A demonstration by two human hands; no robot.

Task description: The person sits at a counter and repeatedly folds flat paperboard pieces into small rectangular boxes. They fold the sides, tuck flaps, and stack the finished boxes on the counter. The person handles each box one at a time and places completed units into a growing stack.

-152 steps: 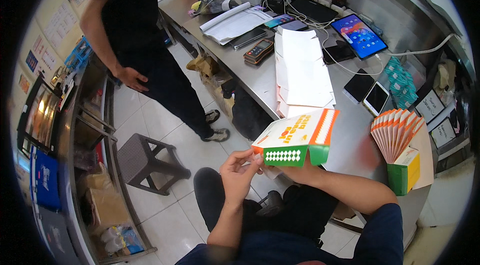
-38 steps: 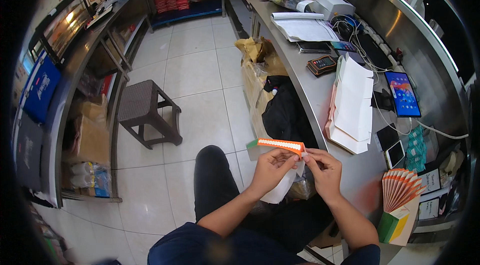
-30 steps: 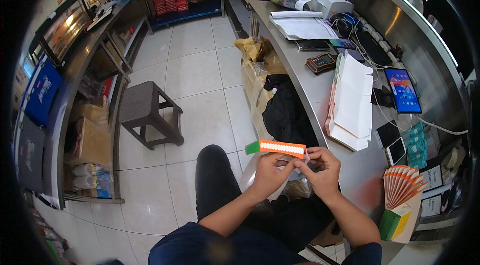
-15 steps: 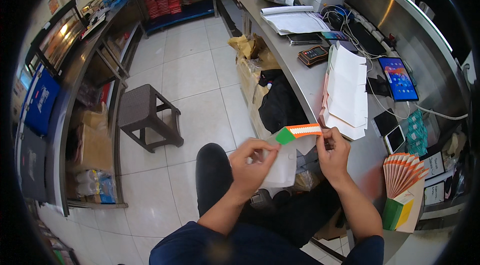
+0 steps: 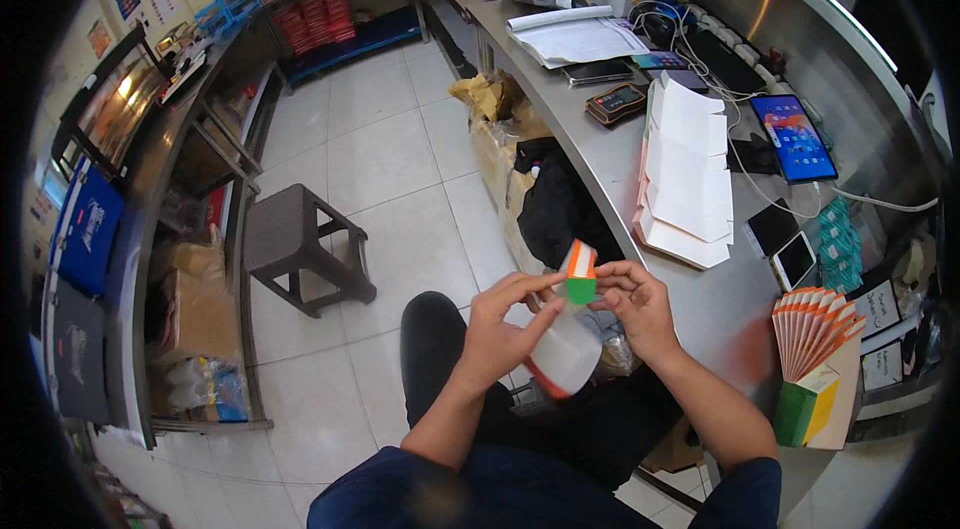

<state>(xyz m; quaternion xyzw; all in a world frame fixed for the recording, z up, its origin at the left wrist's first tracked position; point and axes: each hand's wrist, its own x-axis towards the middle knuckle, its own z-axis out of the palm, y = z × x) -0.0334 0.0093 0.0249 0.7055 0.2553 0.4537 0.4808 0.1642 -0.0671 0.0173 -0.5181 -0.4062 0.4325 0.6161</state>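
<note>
Above my lap, a small folding paper carton point(image 5: 568, 351) is pinched between both hands. Its white panel hangs down toward my legs and is partly blurred, while a green and orange striped flap stands up at the top. My left hand point(image 5: 507, 321) grips the carton from the left, thumb and fingertips pressed near the green flap. On the flap's right side, my right hand point(image 5: 641, 312) pinches its edge with bent fingers. A stack of flat white carton blanks point(image 5: 688, 174) lies on the steel counter ahead of my right hand. Nested folded cartons point(image 5: 812, 354) stand fanned at the right.
The steel counter point(image 5: 560, 104) also carries a tablet point(image 5: 793, 139), a white phone point(image 5: 794, 261), a handheld meter point(image 5: 615, 105), papers point(image 5: 577, 36) and loose cables. A brown plastic stool point(image 5: 305, 244) stands on the tiled floor to the left. Shelving point(image 5: 200, 324) runs along the left side.
The orange striped flap, earlier stretched toward the right hand, is now bent upright between both hands. My right hand has moved left and closer to my left hand. The white panel has turned downward.
</note>
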